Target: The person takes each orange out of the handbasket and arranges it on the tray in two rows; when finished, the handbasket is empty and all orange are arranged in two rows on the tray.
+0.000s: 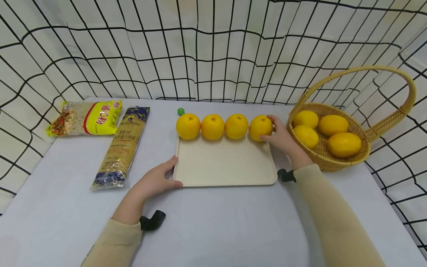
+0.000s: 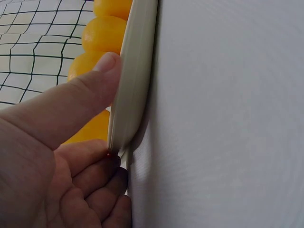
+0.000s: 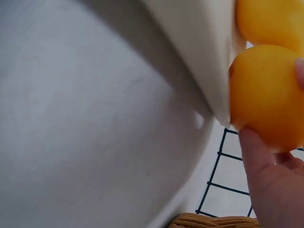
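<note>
A cream rectangular tray (image 1: 225,163) lies on the table with a row of several oranges (image 1: 212,127) along its far edge. At the row's right end, my right hand (image 1: 281,135) grips the last orange (image 1: 261,128) between thumb and fingers. In the right wrist view that orange (image 3: 266,97) sits against the tray's edge, beside another orange (image 3: 273,21). My left hand (image 1: 156,180) holds the tray's near left corner. The left wrist view has its thumb (image 2: 107,64) on the rim and the other fingers curled at the tray's side (image 2: 135,80).
A wicker basket (image 1: 333,163) with a tall handle holds several lemons (image 1: 343,144) at the right. To the left lie a pack of spaghetti (image 1: 121,148) and a yellow noodle bag (image 1: 88,118). Behind the oranges is a small green object (image 1: 181,111). Black netting (image 1: 213,55) encloses the table.
</note>
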Motion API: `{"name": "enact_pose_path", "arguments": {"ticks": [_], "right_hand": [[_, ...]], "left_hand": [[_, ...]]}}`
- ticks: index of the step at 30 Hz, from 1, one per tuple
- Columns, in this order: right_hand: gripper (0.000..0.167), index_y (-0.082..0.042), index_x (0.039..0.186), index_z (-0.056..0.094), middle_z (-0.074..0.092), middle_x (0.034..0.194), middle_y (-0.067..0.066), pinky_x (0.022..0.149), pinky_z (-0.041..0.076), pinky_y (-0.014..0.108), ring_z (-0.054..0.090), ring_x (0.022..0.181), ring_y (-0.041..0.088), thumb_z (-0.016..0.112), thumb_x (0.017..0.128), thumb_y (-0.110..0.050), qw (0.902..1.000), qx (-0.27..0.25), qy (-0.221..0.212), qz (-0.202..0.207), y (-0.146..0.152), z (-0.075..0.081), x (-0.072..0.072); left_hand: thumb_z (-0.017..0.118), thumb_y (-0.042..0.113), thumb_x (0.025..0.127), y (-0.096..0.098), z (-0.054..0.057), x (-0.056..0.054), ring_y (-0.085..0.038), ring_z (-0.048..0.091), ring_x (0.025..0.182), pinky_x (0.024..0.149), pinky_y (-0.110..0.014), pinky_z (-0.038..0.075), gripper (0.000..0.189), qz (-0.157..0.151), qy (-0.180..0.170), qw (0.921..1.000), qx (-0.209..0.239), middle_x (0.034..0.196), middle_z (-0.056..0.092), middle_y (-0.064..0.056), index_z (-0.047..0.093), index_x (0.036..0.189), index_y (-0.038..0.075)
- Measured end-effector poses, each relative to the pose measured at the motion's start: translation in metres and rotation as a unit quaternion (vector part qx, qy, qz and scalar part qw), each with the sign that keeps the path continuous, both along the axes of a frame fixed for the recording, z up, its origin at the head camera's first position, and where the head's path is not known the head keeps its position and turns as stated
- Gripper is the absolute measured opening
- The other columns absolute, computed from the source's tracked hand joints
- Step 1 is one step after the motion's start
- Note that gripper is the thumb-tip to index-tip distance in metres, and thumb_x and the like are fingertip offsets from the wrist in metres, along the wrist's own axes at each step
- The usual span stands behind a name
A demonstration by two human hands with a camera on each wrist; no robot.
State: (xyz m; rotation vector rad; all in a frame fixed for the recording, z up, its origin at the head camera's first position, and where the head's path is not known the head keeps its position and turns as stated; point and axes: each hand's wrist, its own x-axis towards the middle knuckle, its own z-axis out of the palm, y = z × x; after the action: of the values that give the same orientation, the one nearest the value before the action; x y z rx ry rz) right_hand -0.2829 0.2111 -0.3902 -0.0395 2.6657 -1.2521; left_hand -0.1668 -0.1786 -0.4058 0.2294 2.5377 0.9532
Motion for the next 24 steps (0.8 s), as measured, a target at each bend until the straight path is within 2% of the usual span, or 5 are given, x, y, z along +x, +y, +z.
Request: {"name": "enact_pose_path", "arguments": {"ticks": [10, 17, 19, 21, 24], "right_hand": [[0.090, -0.022, 0.146, 0.005, 0.006, 0.154, 0.008, 0.111, 0.022, 0.050, 0.018, 0.138, 0.035, 0.068, 0.081, -0.028, 0.9997, -0.013, -0.005, 0.022, -0.002, -0.005, -0.001], [0.102, -0.031, 0.146, -0.006, 0.000, 0.155, 0.004, 0.111, 0.021, 0.050, 0.013, 0.140, 0.031, 0.071, 0.078, -0.034, 0.9995, 0.008, 0.007, 0.031, 0.000, -0.003, 0.003], [0.099, -0.030, 0.146, -0.004, 0.003, 0.155, 0.006, 0.111, 0.020, 0.052, 0.014, 0.139, 0.032, 0.069, 0.079, -0.037, 0.9984, 0.034, 0.034, 0.031, 0.001, 0.003, 0.010], [0.092, -0.025, 0.147, 0.002, 0.008, 0.154, 0.007, 0.111, 0.019, 0.052, 0.016, 0.139, 0.032, 0.066, 0.081, -0.036, 0.9942, 0.059, 0.084, 0.032, 0.003, 0.013, 0.019], [0.079, -0.017, 0.146, 0.014, 0.016, 0.152, 0.009, 0.112, 0.018, 0.051, 0.018, 0.138, 0.030, 0.062, 0.084, -0.031, 0.9804, 0.090, 0.174, 0.023, 0.007, 0.027, 0.035]], "left_hand": [[0.071, 0.038, 0.075, 0.000, 0.001, -0.001, -0.035, 0.013, 0.139, 0.112, -0.052, 0.013, 0.094, -0.004, 0.002, 1.0000, -0.005, 0.152, 0.013, -0.012, 0.017, 0.145, 0.005], [0.071, 0.040, 0.075, 0.001, -0.006, -0.002, -0.034, 0.012, 0.139, 0.112, -0.052, 0.014, 0.096, -0.005, -0.004, 0.9999, -0.009, 0.153, 0.012, -0.010, 0.015, 0.146, 0.007], [0.071, 0.040, 0.074, 0.000, -0.006, -0.002, -0.034, 0.012, 0.139, 0.112, -0.052, 0.014, 0.096, -0.004, -0.006, 0.9999, -0.012, 0.153, 0.011, -0.009, 0.015, 0.146, 0.008], [0.071, 0.041, 0.074, -0.001, -0.005, -0.003, -0.035, 0.012, 0.139, 0.112, -0.053, 0.014, 0.097, -0.006, -0.004, 0.9999, -0.015, 0.153, 0.011, -0.009, 0.014, 0.146, 0.008], [0.071, 0.041, 0.074, -0.002, -0.003, -0.004, -0.035, 0.012, 0.139, 0.111, -0.053, 0.014, 0.097, -0.005, -0.001, 0.9998, -0.020, 0.153, 0.012, -0.009, 0.015, 0.146, 0.009]]}}
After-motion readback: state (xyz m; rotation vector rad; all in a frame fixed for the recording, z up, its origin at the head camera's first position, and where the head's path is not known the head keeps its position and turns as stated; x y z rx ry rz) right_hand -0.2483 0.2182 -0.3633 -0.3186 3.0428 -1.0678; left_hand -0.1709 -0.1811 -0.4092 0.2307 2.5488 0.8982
